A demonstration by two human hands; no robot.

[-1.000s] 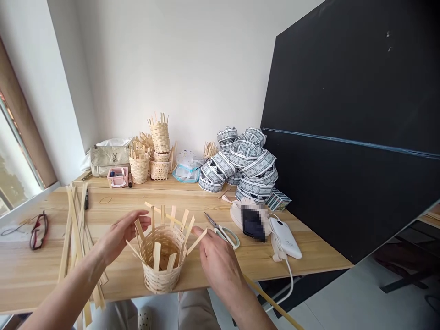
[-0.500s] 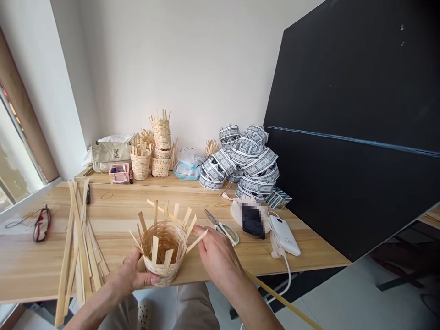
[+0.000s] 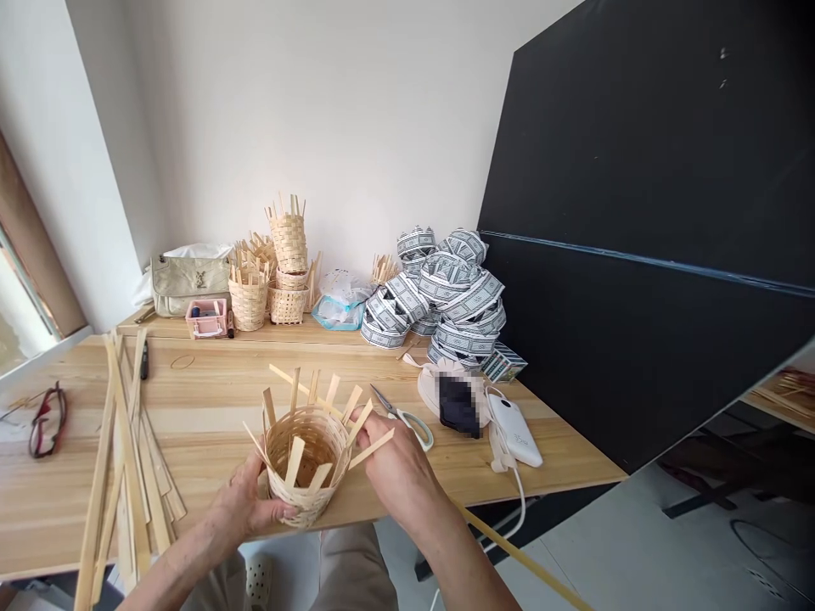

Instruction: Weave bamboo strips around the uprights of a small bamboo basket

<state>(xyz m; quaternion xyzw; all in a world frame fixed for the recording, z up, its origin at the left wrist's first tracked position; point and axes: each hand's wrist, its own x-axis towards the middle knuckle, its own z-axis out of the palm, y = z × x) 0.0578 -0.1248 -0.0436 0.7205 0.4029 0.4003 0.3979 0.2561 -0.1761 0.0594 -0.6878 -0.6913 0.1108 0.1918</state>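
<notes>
A small woven bamboo basket [image 3: 306,501] with upright stakes around its rim sits at the front edge of the table, tilted slightly. Its near-left side is held by my left hand [image 3: 245,505], thumb across the front and fingers mostly hidden behind the wall. My right hand [image 3: 395,462] is closed at the right side of the rim, on a long flat bamboo strip. One end of this strip [image 3: 525,560] trails out past my right wrist to the lower right; the other end pokes out behind the basket. My right fingertips are partly hidden by the stakes.
Loose bamboo strips [image 3: 131,458] and glasses [image 3: 47,420] lie at left. Scissors [image 3: 413,427], a power bank [image 3: 514,428] and a pouch-like item [image 3: 433,390] are at right. Finished baskets [image 3: 248,301] and patterned rolls [image 3: 464,310] stand behind. A black panel [image 3: 637,170] rises at right.
The view has swung slightly right, so the background sits further left. The basket has turned and tilted a little between my hands. Both hands keep their hold.
</notes>
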